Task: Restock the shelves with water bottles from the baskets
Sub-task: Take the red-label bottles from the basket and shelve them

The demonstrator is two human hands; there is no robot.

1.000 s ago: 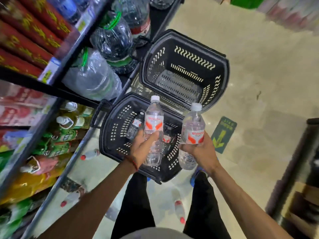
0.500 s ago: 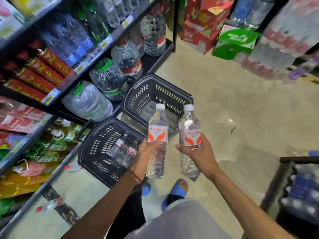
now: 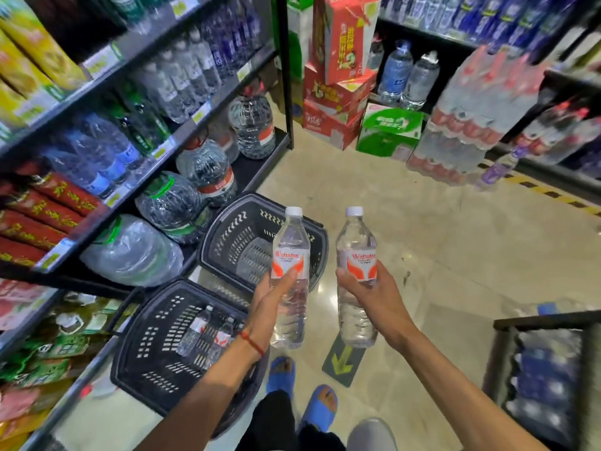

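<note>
My left hand [image 3: 271, 302] grips a clear water bottle [image 3: 290, 252] with a white cap and an orange-and-white label, held upright. In my right hand [image 3: 374, 296] is a second bottle of the same kind [image 3: 355, 245], also upright, a little to the right. Both bottles hang above the floor in front of two black plastic baskets. The near basket [image 3: 153, 346] holds a few of the same bottles [image 3: 208, 333] lying down. The far basket [image 3: 234, 236] looks empty. Shelves with rows of small water bottles [image 3: 182, 79] stand at the left.
Large water jugs [image 3: 208, 170] line the bottom shelf beside the baskets. Red and green cartons [image 3: 338, 102] and shrink-wrapped bottle packs [image 3: 471, 125] are stacked ahead on the floor. A black rack with bottles [image 3: 546, 379] stands at the right. My blue sandals [image 3: 317, 408] are below.
My view has lifted from the baskets toward the shelves and aisle. Both hands have risen with their bottles, away from the near basket, and the bottles now stand further apart.
</note>
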